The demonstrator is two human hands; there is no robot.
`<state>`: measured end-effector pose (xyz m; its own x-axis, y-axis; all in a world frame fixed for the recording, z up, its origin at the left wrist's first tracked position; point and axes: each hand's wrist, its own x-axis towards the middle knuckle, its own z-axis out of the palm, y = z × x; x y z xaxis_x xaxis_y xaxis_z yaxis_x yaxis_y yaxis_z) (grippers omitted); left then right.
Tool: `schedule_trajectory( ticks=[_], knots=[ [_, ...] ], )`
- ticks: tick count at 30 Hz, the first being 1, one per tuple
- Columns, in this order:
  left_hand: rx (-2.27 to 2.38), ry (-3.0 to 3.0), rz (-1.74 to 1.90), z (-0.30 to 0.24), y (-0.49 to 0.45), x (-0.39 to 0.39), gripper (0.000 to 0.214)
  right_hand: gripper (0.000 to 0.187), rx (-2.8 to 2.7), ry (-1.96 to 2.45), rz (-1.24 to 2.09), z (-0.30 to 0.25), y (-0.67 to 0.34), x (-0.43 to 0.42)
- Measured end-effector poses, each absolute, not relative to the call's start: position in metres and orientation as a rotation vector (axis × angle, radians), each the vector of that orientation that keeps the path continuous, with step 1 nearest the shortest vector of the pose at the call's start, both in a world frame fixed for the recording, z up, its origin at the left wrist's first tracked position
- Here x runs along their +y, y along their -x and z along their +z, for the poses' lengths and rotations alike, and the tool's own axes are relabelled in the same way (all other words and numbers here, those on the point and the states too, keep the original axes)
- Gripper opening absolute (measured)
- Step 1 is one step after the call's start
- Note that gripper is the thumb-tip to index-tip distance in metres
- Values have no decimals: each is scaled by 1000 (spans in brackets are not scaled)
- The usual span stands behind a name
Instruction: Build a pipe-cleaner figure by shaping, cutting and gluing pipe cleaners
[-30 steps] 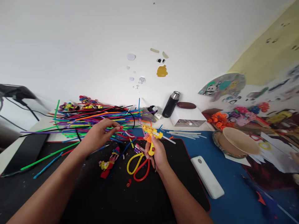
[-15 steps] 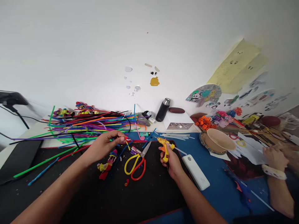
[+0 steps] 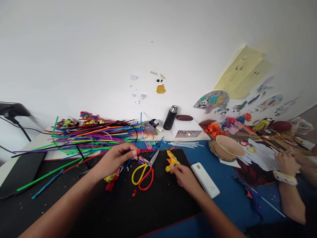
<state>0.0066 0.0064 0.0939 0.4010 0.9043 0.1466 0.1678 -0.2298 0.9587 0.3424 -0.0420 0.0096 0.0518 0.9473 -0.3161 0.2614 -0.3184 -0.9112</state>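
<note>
My left hand (image 3: pixel 116 158) is closed in a pinch on a small red piece (image 3: pixel 138 151) just above the black mat (image 3: pixel 99 208). A yellow glue gun (image 3: pixel 171 161) lies on the mat, and the fingers of my right hand (image 3: pixel 184 174) are curled at its handle, touching it. Between my hands lie scissors with yellow and red handles (image 3: pixel 142 174). A small colourful pipe-cleaner figure (image 3: pixel 112 180) lies below my left hand. A big heap of coloured pipe cleaners (image 3: pixel 94 135) spreads behind my left hand.
A white power bank (image 3: pixel 205 179) lies right of my right hand on the blue table cover. Behind stand a black flask (image 3: pixel 170 117), a white box (image 3: pixel 187 128) and a paper bowl (image 3: pixel 229 146). Another person's hands (image 3: pixel 287 163) work on papers at the right. A dark tablet (image 3: pixel 17 172) lies far left.
My right hand has lowered the glue gun from upright in the air down onto the mat. My left hand with the red piece has drawn closer to the scissors. The view has swung right.
</note>
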Motion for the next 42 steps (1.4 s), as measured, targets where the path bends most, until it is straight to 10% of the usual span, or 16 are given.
schedule_trajectory(
  ticks=[16,42],
  knots=[
    [862,-1750,935,84,-32,-8,29,45,-870,800,1885,63,-229,-45],
    [988,-1753,910,85,-26,-11,32,43,-730,659,2121,49,-221,-42]
  ],
)
